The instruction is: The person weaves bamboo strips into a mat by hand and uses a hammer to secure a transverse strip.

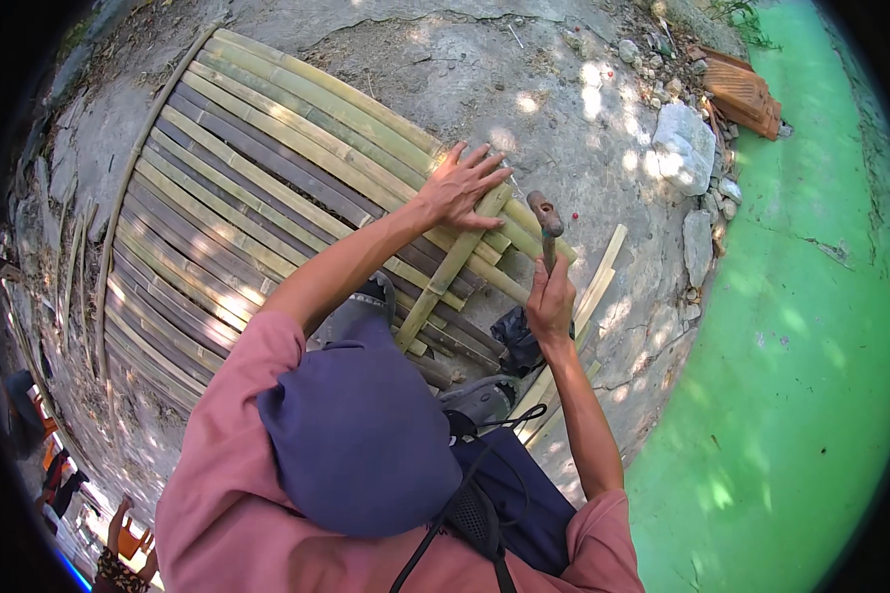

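Observation:
A slatted panel of split bamboo strips (237, 148), some green-yellow and some dark brown, lies on the ground. A bamboo crosspiece (443, 275) runs over the strips near their right end. My left hand (457, 190) rests with fingers spread at the far end of this crosspiece, thumb lying along it. In my closed right hand (551, 304) is a hammer (547, 219), its rusty head raised beside the ends of the strips. A gap separates the hammer head from my left hand. Whether a nail is under my left palm, I cannot see.
A black plastic bag (516, 341) lies between my shoes (480, 398) and loose bamboo slats (595, 287). Along the green floor (761, 376) at right are rocks (684, 148) and orange hollow bricks (742, 94). Another person's arm (119, 524) shows at lower left.

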The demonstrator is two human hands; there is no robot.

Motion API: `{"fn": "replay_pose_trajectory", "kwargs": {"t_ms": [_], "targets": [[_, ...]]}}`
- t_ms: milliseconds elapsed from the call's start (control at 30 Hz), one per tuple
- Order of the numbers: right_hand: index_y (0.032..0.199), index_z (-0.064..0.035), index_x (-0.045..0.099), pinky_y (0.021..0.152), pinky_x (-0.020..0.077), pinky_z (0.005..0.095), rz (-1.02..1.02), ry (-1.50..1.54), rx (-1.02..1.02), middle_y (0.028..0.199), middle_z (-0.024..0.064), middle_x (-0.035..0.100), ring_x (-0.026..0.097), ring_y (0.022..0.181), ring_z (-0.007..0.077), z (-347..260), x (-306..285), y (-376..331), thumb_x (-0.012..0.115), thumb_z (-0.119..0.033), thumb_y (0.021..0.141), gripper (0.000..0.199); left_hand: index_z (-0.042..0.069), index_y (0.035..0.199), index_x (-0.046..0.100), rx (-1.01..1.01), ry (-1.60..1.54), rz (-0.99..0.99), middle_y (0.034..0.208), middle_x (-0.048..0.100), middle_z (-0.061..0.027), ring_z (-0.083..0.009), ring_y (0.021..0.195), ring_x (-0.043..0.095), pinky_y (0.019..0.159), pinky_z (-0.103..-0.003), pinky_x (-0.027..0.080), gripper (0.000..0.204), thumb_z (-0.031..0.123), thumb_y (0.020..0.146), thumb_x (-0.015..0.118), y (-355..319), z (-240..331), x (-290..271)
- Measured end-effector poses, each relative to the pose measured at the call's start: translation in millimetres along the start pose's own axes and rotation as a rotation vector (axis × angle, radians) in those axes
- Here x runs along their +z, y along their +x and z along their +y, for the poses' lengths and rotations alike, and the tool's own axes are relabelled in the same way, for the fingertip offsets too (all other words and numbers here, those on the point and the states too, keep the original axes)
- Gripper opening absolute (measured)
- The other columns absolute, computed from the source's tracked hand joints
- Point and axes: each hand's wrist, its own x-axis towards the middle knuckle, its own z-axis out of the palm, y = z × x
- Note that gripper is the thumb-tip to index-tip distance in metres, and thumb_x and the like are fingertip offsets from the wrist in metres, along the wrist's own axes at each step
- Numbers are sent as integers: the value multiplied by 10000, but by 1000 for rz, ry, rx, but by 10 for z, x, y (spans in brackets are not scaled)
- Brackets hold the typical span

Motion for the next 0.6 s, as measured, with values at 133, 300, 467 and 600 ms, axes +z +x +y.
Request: {"fn": "replay_pose_trajectory", "kwargs": {"t_ms": [133,300,467,600], "targets": [[1306,-11,573,632,494,555,-62,-76,57,801,288,651,695,747,517,212,-230,-132,551,-186,1154,233,139,1614,520,38,-138,108,1664,514,-138,-339,1601,402,1316,-619,238,977,760,885,712,62,29,-70],[1320,-17,556,666,502,580,-126,-182,134,845,309,668,694,814,552,500,-410,-419,554,-197,1153,246,207,1566,568,91,-335,213,1606,575,-51,-301,1510,504,1295,-562,314,813,469,867,891,19,-165,-75],[1339,-18,557,685,510,595,-146,-114,113,914,331,692,696,873,570,435,-276,-354,571,-194,1149,260,249,1632,522,103,-182,147,1712,484,-46,-314,1592,417,1328,-612,227,892,617,877,819,-55,-173,-40],[1359,-19,559,703,531,606,-68,-54,-20,970,332,709,699,890,571,285,-30,-167,586,-173,1137,272,180,1708,418,-5,21,102,1802,339,-111,-336,1681,267,1351,-668,82,1085,816,868,677,-44,242,-29]]}}
